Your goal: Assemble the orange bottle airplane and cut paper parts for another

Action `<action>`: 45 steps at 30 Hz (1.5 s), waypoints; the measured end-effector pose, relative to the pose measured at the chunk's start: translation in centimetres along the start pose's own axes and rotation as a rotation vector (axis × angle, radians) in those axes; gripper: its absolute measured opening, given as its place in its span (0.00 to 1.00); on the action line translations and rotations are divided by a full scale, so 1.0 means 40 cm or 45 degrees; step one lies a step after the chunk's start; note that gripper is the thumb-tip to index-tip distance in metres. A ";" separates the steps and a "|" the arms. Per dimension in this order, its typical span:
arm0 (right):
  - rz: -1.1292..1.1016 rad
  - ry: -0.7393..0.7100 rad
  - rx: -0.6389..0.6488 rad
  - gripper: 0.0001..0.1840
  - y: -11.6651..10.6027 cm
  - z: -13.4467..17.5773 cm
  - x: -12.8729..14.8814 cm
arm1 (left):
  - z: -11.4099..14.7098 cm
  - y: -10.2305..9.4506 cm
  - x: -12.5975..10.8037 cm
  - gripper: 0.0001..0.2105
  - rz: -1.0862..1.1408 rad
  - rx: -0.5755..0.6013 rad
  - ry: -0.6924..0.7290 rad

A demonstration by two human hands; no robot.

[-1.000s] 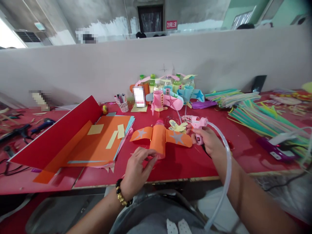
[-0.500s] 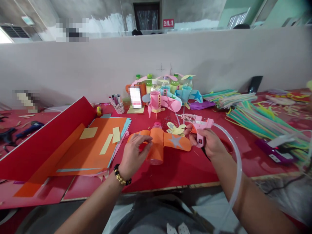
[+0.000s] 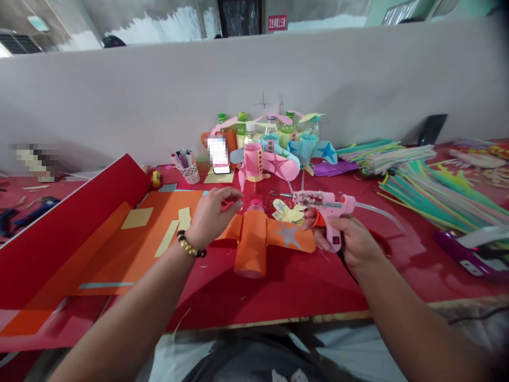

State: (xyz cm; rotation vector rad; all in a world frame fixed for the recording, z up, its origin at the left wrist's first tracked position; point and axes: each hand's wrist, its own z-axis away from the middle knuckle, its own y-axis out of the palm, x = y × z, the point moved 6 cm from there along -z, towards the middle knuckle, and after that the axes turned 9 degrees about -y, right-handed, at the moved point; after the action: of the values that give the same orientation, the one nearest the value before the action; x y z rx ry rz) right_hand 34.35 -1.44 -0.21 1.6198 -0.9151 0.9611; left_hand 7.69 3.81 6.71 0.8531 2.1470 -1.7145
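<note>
My right hand (image 3: 345, 239) grips a pink hot glue gun (image 3: 332, 212), its nozzle pointing left. A long clear glue stick (image 3: 384, 212) trails from its rear. My left hand (image 3: 214, 212), with a beaded bracelet on the wrist, hovers over the left wing of a bottle airplane (image 3: 251, 246). Its fingers are bent, with a gap to the thumb and nothing visible between them. The airplane is a bottle wrapped in orange paper, lying with its pink cap away from me. A grey star (image 3: 289, 234) marks its right wing. Small yellow paper pieces with grey stars (image 3: 288, 212) lie behind that wing.
Several decorated bottle airplanes (image 3: 253, 159) stand at the back beside a phone (image 3: 218, 156) and a pen cup (image 3: 190, 172). Orange paper sheets (image 3: 119, 254) and a red board (image 3: 79, 212) lie left. Pipe cleaners (image 3: 441, 191) and a purple power strip (image 3: 469, 257) are right.
My left hand has lifted off the bottle, moving up and left. The glue gun stays in my right hand; its glue stick now bends away to the right instead of down toward me.
</note>
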 end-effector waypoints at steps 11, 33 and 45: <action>-0.011 -0.075 -0.114 0.13 -0.040 0.004 0.009 | -0.222 0.316 -0.075 0.15 -0.352 0.653 0.037; -0.083 -0.115 -0.250 0.16 -0.054 0.007 0.016 | -0.240 0.212 -0.110 0.10 0.810 0.490 -0.277; -0.294 -0.114 -0.270 0.11 -0.066 0.003 -0.005 | -0.167 0.196 -0.129 0.11 0.954 0.359 -0.461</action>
State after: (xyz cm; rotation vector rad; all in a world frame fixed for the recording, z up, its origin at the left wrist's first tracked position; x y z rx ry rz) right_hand 36.67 -0.97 -1.39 1.5564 -0.8385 0.6155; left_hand 17.41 9.75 5.05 1.1234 1.1487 -1.6002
